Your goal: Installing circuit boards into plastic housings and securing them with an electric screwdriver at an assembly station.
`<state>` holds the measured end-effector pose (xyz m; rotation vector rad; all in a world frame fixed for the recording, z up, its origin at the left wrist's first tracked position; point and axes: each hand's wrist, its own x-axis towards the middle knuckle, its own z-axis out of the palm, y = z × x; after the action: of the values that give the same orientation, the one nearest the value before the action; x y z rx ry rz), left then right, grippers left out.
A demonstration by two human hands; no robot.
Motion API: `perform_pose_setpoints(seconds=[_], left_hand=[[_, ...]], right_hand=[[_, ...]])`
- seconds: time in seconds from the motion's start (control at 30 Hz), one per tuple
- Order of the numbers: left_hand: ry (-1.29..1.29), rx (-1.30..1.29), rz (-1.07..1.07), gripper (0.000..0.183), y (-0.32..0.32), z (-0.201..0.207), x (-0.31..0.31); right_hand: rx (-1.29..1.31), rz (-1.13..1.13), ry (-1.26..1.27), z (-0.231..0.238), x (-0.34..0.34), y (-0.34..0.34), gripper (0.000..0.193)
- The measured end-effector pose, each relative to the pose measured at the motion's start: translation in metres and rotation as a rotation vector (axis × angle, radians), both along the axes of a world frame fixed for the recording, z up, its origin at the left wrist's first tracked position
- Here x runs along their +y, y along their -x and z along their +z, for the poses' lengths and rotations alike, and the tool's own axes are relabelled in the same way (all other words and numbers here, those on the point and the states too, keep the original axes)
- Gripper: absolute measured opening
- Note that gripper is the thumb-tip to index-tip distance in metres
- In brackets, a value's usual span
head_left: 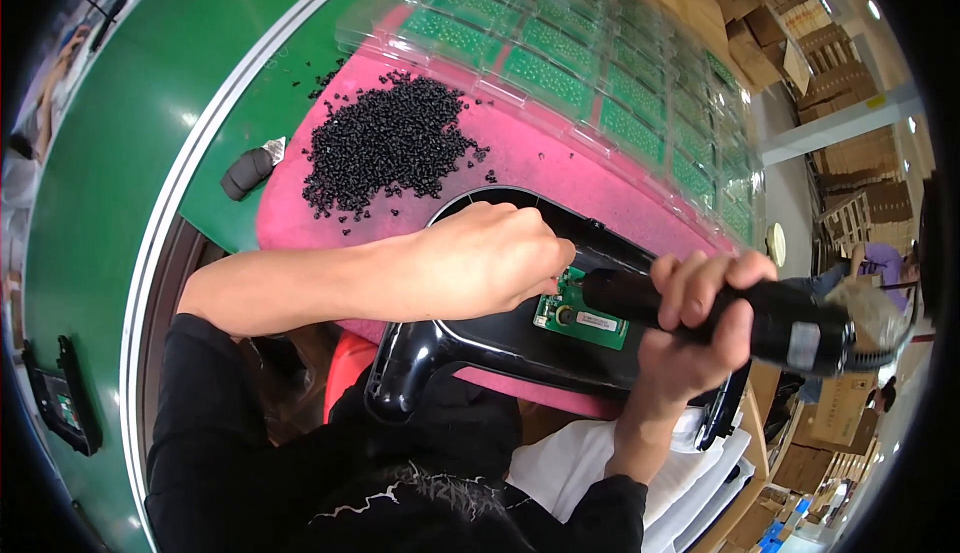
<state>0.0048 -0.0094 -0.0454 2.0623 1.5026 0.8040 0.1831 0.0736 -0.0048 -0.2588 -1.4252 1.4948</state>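
Note:
My right hand wraps round a black electric screwdriver that lies nearly level, its narrow end toward the left. Under that end sits a green circuit board with a white label, inside a glossy black plastic housing. The housing is curved, with a leg-like arm at its near left. My left hand reaches across the housing, fingers closed at the board's far left edge beside the screwdriver's tip. Whatever those fingers pinch is hidden, as is the exact contact of the tip.
A heap of small black screws lies on the pink mat. Clear plastic trays of green boards stand beyond it. A dark grey wrapped lump rests on the green table. Another black housing lies far left.

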Motion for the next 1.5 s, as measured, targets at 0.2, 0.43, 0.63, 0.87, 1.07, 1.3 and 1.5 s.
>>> perform_pose_setpoints(seconds=[0.2,0.43,0.63,0.87,1.07,1.3,1.5], left_hand=[[-0.116,-0.162,-0.122,0.016,0.0,-0.004,0.004],[-0.081,-0.227,-0.148,0.016,-0.002,-0.001,0.007],[-0.086,-0.104,-0.209,0.018,-0.001,0.007,0.008],[-0.175,-0.06,-0.19,0.014,-0.001,0.003,0.008],[-0.256,-0.108,-0.04,0.011,-0.001,0.001,0.008],[-0.163,-0.106,0.061,0.01,-0.001,-0.001,0.004],[-0.145,-0.025,0.05,0.018,0.0,0.004,0.002]], right_hand=[[0.246,0.065,0.015,0.007,-0.004,-0.019,0.036],[0.335,0.145,0.026,0.013,-0.007,-0.022,0.029],[0.246,0.222,-0.002,0.013,-0.006,-0.027,0.032],[0.223,0.257,-0.033,0.012,-0.005,-0.027,0.034],[0.022,0.18,-0.011,0.012,-0.007,-0.02,0.037],[0.026,0.216,0.14,0.01,-0.019,-0.014,0.043],[0.015,0.373,0.125,0.009,-0.018,-0.009,0.044]])
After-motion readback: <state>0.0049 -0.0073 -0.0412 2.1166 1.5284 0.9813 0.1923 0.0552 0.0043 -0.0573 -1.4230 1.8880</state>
